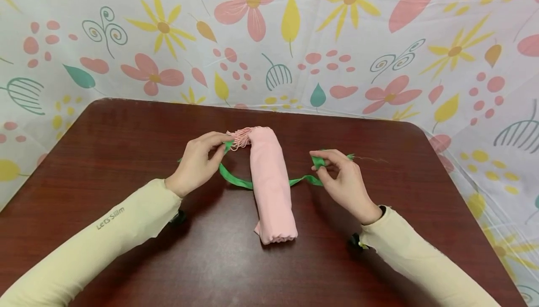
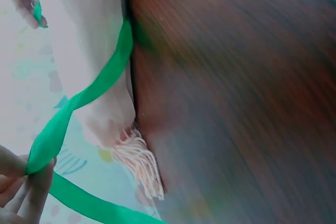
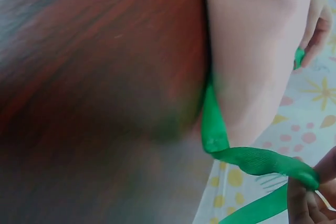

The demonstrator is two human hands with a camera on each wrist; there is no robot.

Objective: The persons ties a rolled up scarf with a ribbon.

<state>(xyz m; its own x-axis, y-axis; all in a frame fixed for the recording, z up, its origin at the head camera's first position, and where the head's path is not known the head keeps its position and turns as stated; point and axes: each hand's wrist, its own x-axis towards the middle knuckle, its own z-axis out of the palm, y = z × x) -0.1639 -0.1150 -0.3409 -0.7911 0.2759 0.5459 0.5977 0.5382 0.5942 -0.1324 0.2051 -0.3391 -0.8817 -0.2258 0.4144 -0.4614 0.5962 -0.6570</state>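
A rolled pink cloth bundle (image 1: 273, 183) with a stringy fringe (image 1: 241, 138) at its upper left lies lengthwise mid-frame; a flat green fabric ribbon (image 1: 236, 182) runs beneath it, pinched by you on both sides.

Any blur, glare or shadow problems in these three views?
Head view: fairly crisp, soft shadows on the table beside the sleeves; left wrist view: pink roll washed out, table blurred; right wrist view: table dim and blurred low down, with a hazy green patch, likely reflecting the green ribbon.

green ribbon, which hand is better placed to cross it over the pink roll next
Probably the left hand: it pinches the green ribbon nearer the pink roll, by the fringe; the right hand pinches it farther out.
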